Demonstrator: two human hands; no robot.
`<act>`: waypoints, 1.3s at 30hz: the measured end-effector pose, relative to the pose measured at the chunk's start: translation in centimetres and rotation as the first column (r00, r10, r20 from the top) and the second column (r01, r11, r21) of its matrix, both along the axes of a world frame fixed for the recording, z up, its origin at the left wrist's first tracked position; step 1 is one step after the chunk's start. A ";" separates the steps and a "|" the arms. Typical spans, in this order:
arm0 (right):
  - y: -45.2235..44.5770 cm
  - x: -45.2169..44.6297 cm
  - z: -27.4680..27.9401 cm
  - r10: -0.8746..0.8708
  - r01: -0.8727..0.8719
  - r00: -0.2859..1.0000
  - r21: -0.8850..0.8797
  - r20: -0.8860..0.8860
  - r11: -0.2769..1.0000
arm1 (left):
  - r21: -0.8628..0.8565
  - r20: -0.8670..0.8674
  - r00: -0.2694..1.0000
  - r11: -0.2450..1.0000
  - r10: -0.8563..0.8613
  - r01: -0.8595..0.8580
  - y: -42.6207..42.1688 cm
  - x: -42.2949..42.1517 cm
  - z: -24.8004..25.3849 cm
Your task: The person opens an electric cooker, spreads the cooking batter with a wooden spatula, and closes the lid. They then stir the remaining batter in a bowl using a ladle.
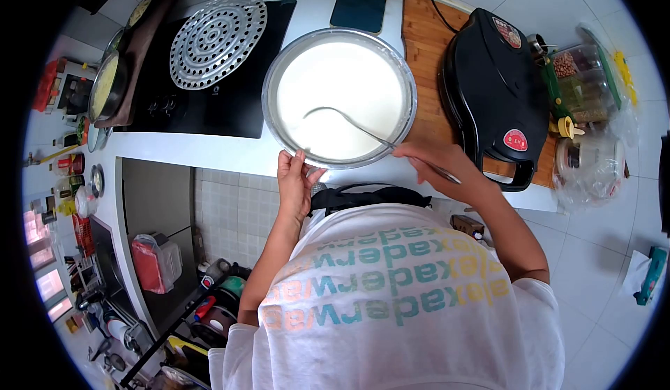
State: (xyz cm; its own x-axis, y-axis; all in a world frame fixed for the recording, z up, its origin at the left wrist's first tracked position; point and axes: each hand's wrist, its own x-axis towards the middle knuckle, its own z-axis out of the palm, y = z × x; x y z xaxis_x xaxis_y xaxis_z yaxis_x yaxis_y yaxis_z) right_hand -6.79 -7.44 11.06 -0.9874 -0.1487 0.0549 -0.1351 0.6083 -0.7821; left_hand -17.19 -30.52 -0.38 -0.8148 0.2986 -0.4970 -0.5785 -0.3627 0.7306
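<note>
A large round metal bowl [271, 86] of smooth white liquid [349, 72] sits at the front of the white counter. My left hand [295, 181] is closed on the near left part of its rim, thumb on top. In my right hand [443, 167], at the bowl's near right side, is the handle of a metal spoon [356, 126]. The spoon slants over the rim into the liquid, where its bowl end is partly sunk, left of the middle.
A perforated steamer plate [218, 41] lies on the black cooktop [230, 114] at left. A closed black electric griddle [492, 97] rests on the wooden board [422, 48] at right. Beyond it are plastic containers [583, 76]. A dark green board [357, 10] stands behind the bowl.
</note>
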 end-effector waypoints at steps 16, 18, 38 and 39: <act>4.5 -2.2 0.3 -0.210 0.224 0.974 0.218 -0.087 0.950 | -0.009 -0.011 1.000 1.000 -0.015 0.015 -0.1 0.0 0.1; 4.3 -3.6 -1.0 -0.245 0.256 0.965 0.123 -0.092 0.959 | -0.009 -0.013 1.000 1.000 -0.017 0.017 -0.2 0.0 0.0; 0.6 0.1 -0.6 -0.057 0.061 0.997 -0.085 0.053 0.995 | 0.009 -0.014 1.000 1.000 0.002 -0.002 -0.1 0.1 -0.1; 1.1 0.9 0.0 -0.080 0.085 0.994 -0.066 0.080 0.994 | 0.003 -0.012 1.000 1.000 0.002 -0.002 -0.1 0.1 -0.1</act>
State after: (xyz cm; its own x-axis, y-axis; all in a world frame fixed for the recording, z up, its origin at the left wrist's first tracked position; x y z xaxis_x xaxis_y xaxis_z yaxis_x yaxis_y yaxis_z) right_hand -5.86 -6.38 11.09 -0.9978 -0.0649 -0.0149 -0.0240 0.5590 -0.8288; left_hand -17.11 -30.59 -0.45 -0.8212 0.2985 -0.4863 -0.5691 -0.3662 0.7362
